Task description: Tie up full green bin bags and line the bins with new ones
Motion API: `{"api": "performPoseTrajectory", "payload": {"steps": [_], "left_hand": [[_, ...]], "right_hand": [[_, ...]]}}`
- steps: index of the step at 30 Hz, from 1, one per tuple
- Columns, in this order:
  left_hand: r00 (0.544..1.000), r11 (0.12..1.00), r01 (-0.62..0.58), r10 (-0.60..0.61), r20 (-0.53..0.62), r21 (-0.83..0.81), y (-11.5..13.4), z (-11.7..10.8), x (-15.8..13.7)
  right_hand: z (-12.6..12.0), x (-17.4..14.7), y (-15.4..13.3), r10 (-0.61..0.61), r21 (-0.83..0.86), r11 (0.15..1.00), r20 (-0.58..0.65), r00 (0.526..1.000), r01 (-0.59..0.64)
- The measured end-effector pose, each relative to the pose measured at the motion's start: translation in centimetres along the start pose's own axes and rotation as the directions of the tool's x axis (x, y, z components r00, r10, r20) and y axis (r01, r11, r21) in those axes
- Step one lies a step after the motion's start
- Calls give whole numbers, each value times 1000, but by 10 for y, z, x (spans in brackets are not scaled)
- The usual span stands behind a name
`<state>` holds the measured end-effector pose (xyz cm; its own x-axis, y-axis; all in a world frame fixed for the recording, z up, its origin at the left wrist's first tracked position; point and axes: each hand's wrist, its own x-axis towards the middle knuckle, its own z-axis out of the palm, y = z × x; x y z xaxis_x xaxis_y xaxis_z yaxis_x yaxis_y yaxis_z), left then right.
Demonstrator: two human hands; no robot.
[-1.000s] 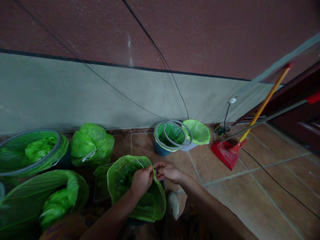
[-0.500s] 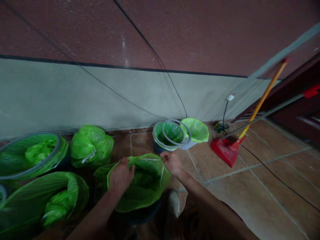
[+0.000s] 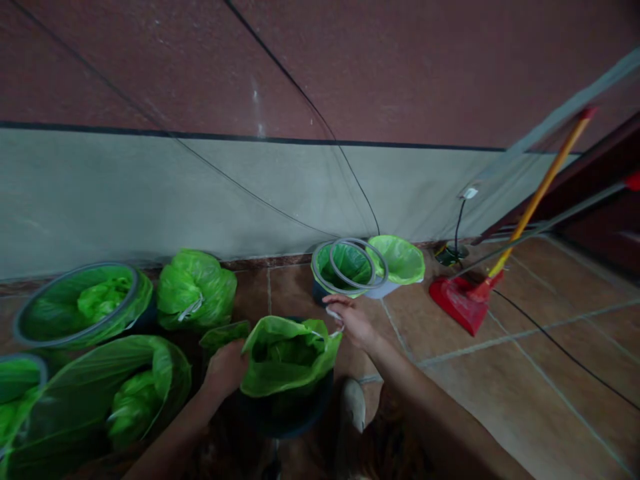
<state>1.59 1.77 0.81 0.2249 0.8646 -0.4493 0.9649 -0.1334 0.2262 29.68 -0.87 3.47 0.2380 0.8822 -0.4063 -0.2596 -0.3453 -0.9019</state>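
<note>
Green bag (image 3: pixel 285 353) is gripped at its rim by left hand (image 3: pixel 226 367); drawstring (image 3: pixel 334 319) pinched by right hand (image 3: pixel 353 321). Thin film between the hands could tear if overstretched.

Dim light here, and the dark bin (image 3: pixel 280 417) under the green bag (image 3: pixel 287 353) barely shows its shape. The left hand (image 3: pixel 226 368) buries its fingers behind the bag's edge. The right hand (image 3: pixel 353 321) is blurred, its pinch on the white drawstring (image 3: pixel 334 313) hard to read. At far left, a lined bin (image 3: pixel 15 380) runs off frame.
</note>
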Motion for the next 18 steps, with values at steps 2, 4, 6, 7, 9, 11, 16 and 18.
{"api": "performPoseTrajectory", "payload": {"steps": [2, 4, 6, 7, 9, 11, 16, 18], "left_hand": [[998, 996, -33, 28, -57, -88, 11, -13, -1], [997, 963, -62, 45, -68, -261, 21, -22, -2], [996, 908, -78, 57, -62, -411, 27, -27, -2], [996, 886, -81, 58, -65, -457, 29, -28, -2], [993, 841, -114, 75, -95, -529, 31, -29, -2], [984, 731, -173, 100, -147, -660, 32, -34, -5], [936, 109, -339, 138, -323, -935, 28, -73, -32], [923, -65, -375, 70, -379, -925, 21, -90, -37]], "right_hand": [[8, -1, 12, 10, -165, 986, 55, 998, -1], [18, -3, 22, -37, -310, 947, 157, 987, 84], [27, -5, 29, -94, -421, 887, 238, 967, 190], [31, -6, 31, -110, -466, 856, 261, 959, 225], [38, -7, 33, -120, -540, 800, 283, 951, 262], [44, -7, 31, -136, -581, 760, 297, 945, 292], [44, 2, 15, -302, -512, 770, 232, 924, 381], [38, 7, 8, -359, -491, 778, 166, 919, 393]]}}
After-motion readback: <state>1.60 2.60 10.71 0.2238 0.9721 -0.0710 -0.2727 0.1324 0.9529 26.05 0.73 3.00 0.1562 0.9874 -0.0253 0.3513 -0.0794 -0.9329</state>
